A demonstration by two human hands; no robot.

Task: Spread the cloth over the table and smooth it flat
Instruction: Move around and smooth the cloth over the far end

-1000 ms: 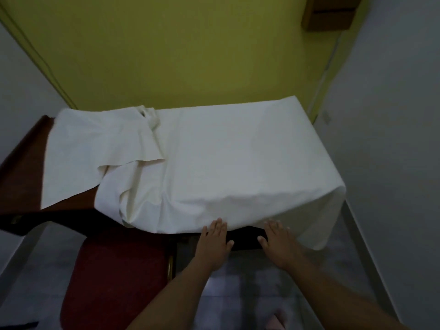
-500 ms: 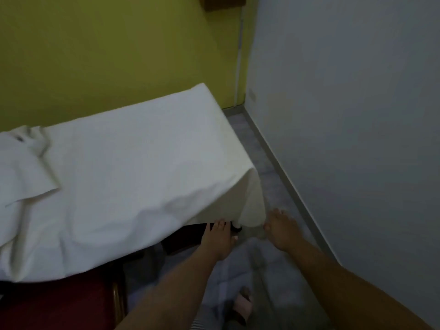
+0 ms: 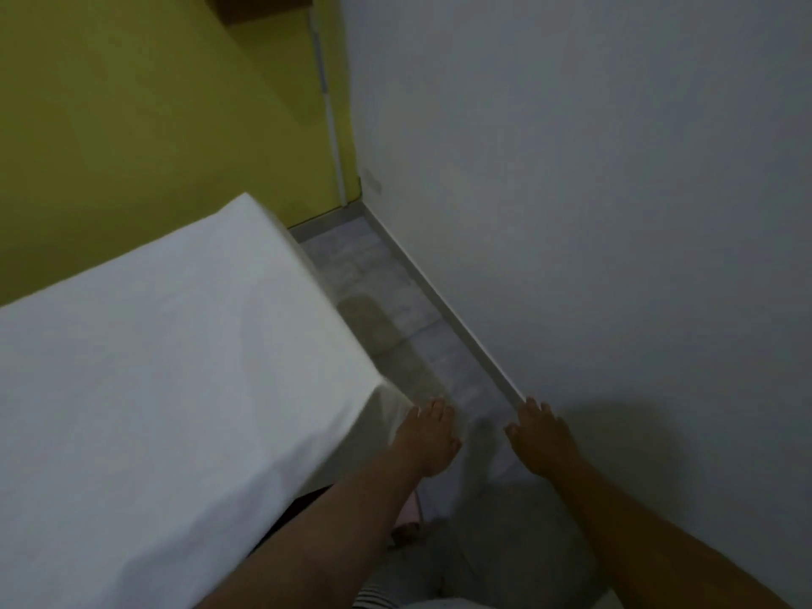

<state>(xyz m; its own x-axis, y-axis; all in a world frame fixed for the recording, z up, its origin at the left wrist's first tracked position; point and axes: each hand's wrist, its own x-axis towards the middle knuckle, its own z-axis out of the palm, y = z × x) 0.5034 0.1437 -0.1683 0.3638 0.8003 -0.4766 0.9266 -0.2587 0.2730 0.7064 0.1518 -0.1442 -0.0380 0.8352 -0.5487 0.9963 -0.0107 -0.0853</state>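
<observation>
Fingers of the left hand are lying loosely extended, close together, just beside the draped corner of the cloth; whether they are touching it is unclear. Over at three o'clock from it, the right hand is hovering flat, fingers slightly spread, holding nothing, above the floor near the grey wall. At nine o'clock the white cloth is covering the counter, lying mostly smooth, its corner hanging down over the near right edge. Behind, at eleven o'clock, a yellow wall is showing.

White cloth, yellow-green wall, pale grey wall, grey floor.
</observation>
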